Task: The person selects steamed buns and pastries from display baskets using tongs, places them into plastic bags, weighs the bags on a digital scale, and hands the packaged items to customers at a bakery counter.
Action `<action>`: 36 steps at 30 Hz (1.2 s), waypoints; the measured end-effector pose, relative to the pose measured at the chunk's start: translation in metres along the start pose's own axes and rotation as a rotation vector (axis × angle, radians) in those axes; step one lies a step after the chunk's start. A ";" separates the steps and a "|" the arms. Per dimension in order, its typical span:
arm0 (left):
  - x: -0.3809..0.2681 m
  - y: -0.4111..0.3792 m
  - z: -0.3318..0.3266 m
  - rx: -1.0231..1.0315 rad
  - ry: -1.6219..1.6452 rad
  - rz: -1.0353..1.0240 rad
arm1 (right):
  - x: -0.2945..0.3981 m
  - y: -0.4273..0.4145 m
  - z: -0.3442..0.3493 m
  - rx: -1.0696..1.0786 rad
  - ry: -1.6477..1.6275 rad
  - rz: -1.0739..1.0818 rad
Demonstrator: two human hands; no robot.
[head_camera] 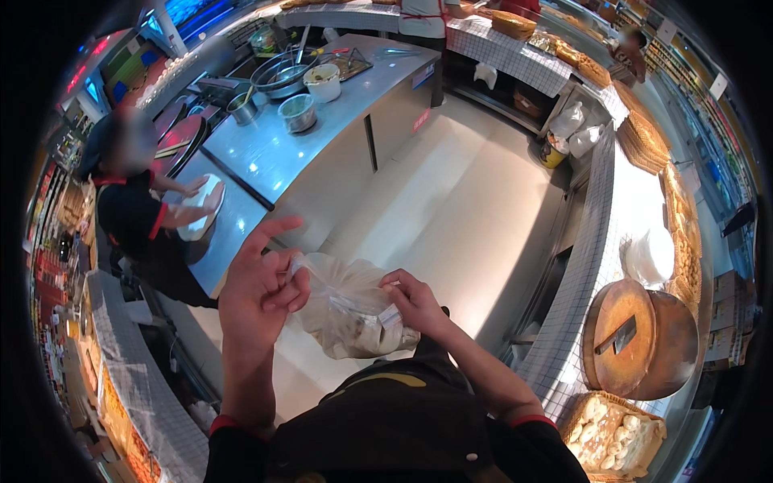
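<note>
A clear plastic bag [344, 314] hangs in front of my apron, with pale food inside that I cannot make out exactly. My left hand [269, 275] grips the gathered neck of the bag between curled fingers, while its index finger points outward. On the bag's right side, my right hand [413, 302] pinches the plastic beside a small white label [390, 316] that bears writing. The bag is held above the floor, close to my body.
At left, a co-worker [136, 199] presses flat dough [205, 208] on the steel worktable [284, 163]. Bowls and a white tub [322, 83] stand farther along it. The right counter [628, 205] carries bread baskets, a plastic-wrapped stack [650, 256] and a cleaver [622, 335] on a round chopping board [622, 368].
</note>
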State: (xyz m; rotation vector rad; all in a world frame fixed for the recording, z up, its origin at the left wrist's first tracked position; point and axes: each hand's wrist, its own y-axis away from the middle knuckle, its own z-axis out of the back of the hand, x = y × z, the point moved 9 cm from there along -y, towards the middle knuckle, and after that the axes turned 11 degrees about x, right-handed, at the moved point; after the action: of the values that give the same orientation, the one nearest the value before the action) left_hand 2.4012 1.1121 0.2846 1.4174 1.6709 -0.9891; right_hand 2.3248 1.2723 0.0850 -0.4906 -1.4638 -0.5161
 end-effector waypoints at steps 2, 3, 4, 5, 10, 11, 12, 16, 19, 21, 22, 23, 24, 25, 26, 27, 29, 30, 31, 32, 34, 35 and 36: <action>0.008 -0.043 -0.010 0.050 0.023 0.030 | -0.002 -0.015 0.041 -0.015 -0.011 0.006; 0.012 -0.064 -0.016 0.085 0.003 0.038 | -0.001 -0.024 0.062 -0.006 0.018 0.002; 0.018 -0.084 -0.022 0.120 -0.018 0.047 | 0.000 -0.033 0.083 0.004 0.048 -0.001; 0.023 -0.104 -0.030 0.154 -0.038 0.054 | 0.000 -0.041 0.104 0.001 0.044 -0.009; 0.048 -0.208 -0.089 0.127 -0.087 0.121 | -0.010 -0.081 0.208 -0.122 0.190 0.055; 0.052 -0.226 -0.098 0.122 -0.123 0.128 | -0.014 -0.092 0.231 -0.169 0.256 0.065; 0.052 -0.243 -0.106 0.121 -0.155 0.120 | -0.004 -0.103 0.251 -0.164 0.325 0.025; 0.062 -0.317 -0.115 0.210 -0.111 0.095 | 0.015 -0.136 0.328 -0.310 0.377 0.033; 0.081 -0.384 -0.107 0.205 -0.046 0.121 | 0.051 -0.125 0.382 -0.572 0.550 0.315; 0.096 -0.431 -0.105 0.242 0.014 0.139 | 0.072 -0.117 0.396 -0.424 0.697 0.454; 0.107 -0.457 -0.106 0.264 0.037 0.134 | 0.069 -0.127 0.394 -0.240 0.757 0.442; 0.118 -0.482 -0.106 0.285 0.060 0.128 | 0.055 -0.139 0.403 -0.206 0.777 0.394; 0.128 -0.508 -0.112 0.346 0.115 0.149 | 0.039 -0.151 0.411 -0.176 0.800 0.350; 0.140 -0.532 -0.118 0.357 0.131 0.195 | 0.025 -0.164 0.419 -0.138 0.823 0.303; 0.151 -0.555 -0.126 0.366 0.146 0.241 | 0.001 -0.183 0.440 -0.112 0.780 0.192; 0.160 -0.579 -0.132 0.375 0.158 0.281 | -0.003 -0.196 0.454 -0.145 0.801 0.189; 0.163 -0.631 -0.141 0.397 0.190 0.266 | -0.005 -0.224 0.490 -0.214 0.847 0.197; 0.166 -0.657 -0.144 0.379 0.174 0.261 | -0.004 -0.239 0.507 -0.248 0.868 0.172; 0.169 -0.682 -0.147 0.359 0.159 0.254 | -0.003 -0.253 0.527 -0.270 0.878 0.139; 0.173 -0.707 -0.154 0.367 0.156 0.246 | -0.002 -0.266 0.548 -0.289 0.889 0.106; 0.181 -0.756 -0.167 0.388 0.126 0.232 | -0.008 -0.295 0.588 -0.327 0.884 0.097; 0.186 -0.780 -0.169 0.376 0.106 0.233 | -0.011 -0.307 0.607 -0.342 0.883 0.101; 0.190 -0.804 -0.174 0.370 0.089 0.223 | -0.012 -0.318 0.630 -0.360 0.893 0.111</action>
State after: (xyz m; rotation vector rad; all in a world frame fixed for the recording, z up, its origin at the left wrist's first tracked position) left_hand 1.5714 1.2696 0.2738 1.8684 1.3977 -1.1594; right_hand 1.6308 1.3982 0.1036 -0.5213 -0.4869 -0.7850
